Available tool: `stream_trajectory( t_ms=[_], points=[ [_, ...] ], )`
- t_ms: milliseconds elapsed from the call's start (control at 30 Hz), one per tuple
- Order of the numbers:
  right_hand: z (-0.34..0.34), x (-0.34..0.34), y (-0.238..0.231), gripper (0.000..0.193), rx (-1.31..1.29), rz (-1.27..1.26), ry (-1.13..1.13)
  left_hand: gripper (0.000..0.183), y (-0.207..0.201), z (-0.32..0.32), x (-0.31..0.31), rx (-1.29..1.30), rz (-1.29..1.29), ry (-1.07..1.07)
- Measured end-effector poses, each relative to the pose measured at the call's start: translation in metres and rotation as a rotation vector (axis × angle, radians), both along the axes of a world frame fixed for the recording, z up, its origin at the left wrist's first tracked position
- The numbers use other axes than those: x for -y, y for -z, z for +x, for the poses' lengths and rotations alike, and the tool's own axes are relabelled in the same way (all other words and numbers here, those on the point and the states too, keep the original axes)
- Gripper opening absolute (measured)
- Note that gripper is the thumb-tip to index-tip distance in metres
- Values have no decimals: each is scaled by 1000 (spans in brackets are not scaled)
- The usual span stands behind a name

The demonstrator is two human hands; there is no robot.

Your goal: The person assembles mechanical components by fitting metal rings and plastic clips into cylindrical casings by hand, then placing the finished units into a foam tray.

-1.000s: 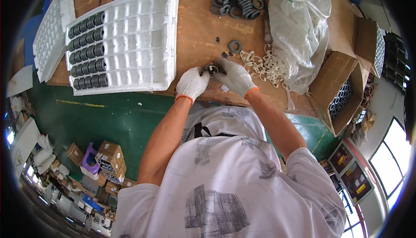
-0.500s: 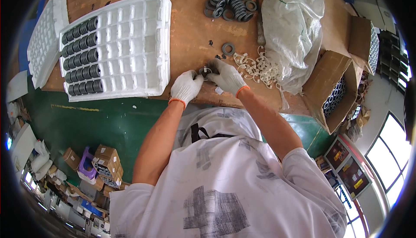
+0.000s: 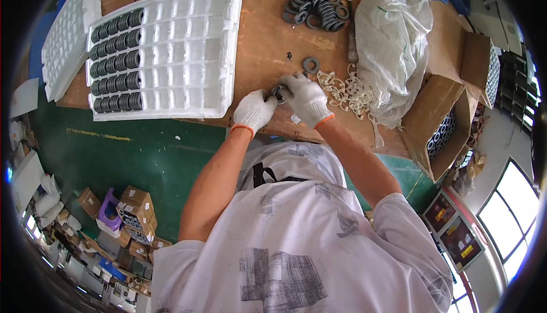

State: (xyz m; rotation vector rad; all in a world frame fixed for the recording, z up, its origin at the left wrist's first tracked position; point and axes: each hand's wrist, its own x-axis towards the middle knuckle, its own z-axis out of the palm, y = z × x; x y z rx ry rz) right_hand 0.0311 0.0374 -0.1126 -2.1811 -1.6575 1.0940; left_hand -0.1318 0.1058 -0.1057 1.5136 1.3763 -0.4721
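My left hand (image 3: pixel 254 112), in a white knit glove with an orange cuff, is closed on the left side of a small dark grey ring (image 3: pixel 278 92). Gloved the same way, my right hand (image 3: pixel 306 100) pinches the ring's right side. Fingers cover most of it, and a bit of white shows at its lower edge. A single loose grey ring (image 3: pixel 311 65) lies flat just beyond my right hand. To the right of that hand spreads a heap of small white plastic clips (image 3: pixel 348 90).
At left, a white foam tray (image 3: pixel 227 56) holds rows of dark rings in its left part; another foam tray (image 3: pixel 68 39) leans beside it. Several rings (image 3: pixel 319 8) are piled at the far side. A white woven sack (image 3: pixel 393 51) and a cardboard box (image 3: pixel 441 93) of rings stand right.
The whole view has shifted slightly, with table things now further right and higher. Both hands stay together on the ring; my fingers now cover more of it and less white shows.
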Motion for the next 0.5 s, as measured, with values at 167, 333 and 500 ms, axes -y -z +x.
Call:
stream_trajectory(
  t_ms=[167, 333, 500],
  points=[
    [2, 3, 6, 26, -83, 28, 66, 47, 8, -3, 2, 35, 35, 22],
    [1, 2, 3, 25, -105, 20, 90, 47, 11, -4, 2, 34, 27, 21],
    [6, 3, 3, 27, -213, 40, 139, 47, 11, -2, 1, 28, 21, 17]
  ],
)
